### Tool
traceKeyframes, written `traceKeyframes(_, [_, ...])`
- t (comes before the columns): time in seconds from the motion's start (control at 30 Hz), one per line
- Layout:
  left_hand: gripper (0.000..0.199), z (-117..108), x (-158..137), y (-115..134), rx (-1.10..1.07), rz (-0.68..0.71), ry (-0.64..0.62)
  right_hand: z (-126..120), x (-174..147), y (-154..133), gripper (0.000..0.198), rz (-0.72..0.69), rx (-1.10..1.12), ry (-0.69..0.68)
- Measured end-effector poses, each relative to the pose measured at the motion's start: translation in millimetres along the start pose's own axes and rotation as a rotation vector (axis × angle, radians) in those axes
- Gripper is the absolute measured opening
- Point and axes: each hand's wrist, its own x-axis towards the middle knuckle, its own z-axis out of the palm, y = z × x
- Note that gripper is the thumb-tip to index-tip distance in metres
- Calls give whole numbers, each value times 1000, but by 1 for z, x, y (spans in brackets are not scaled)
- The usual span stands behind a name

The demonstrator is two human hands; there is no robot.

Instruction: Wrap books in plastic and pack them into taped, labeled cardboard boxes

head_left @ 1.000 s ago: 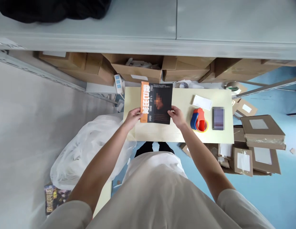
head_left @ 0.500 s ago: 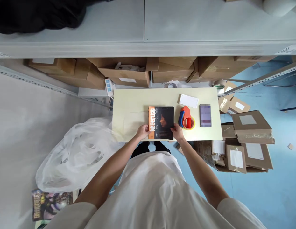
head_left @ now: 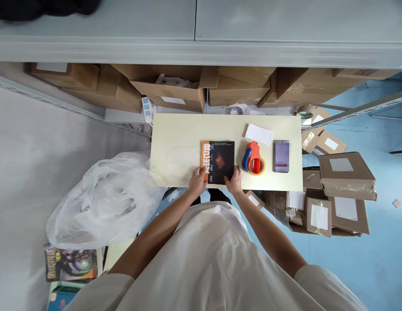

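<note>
A book (head_left: 222,162) with a black cover and an orange strip along its left side is at the front of the pale table (head_left: 178,134). My left hand (head_left: 197,180) grips its lower left edge, thumb on the cover. At the lower right corner my right hand (head_left: 234,179) is closed on the same book, thumb also on top. Right of the book lies a red and blue tape dispenser (head_left: 254,160) with a yellow-edged roll. Behind the dispenser is a white paper slip (head_left: 258,134); a phone (head_left: 281,156) lies further right.
Cardboard boxes (head_left: 175,97) fill the shelf behind the table, below a grey upper shelf (head_left: 285,26). A white power strip (head_left: 147,110) stands at the back left. More boxes (head_left: 346,172) are stacked at right. A white plastic bag (head_left: 103,203) and magazines (head_left: 71,263) lie at left.
Both hands have shifted further onto the book's lower edge, thumbs reaching onto the cover. The book stays between them at almost the same place. The view has tilted slightly.
</note>
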Motion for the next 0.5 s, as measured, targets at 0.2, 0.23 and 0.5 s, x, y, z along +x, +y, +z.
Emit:
traceKeyframes(0.2, [69, 1, -1, 5, 111, -74, -44, -2, 16, 0, 63, 150, 205, 12])
traceKeyframes(0.23, [70, 1, -1, 6, 108, -82, -47, -3, 19, -1, 64, 198, 264, -6])
traceKeyframes(0.5, [70, 0, -3, 6, 43, -115, -43, -11, 29, -18, 41, 456, 676, -147])
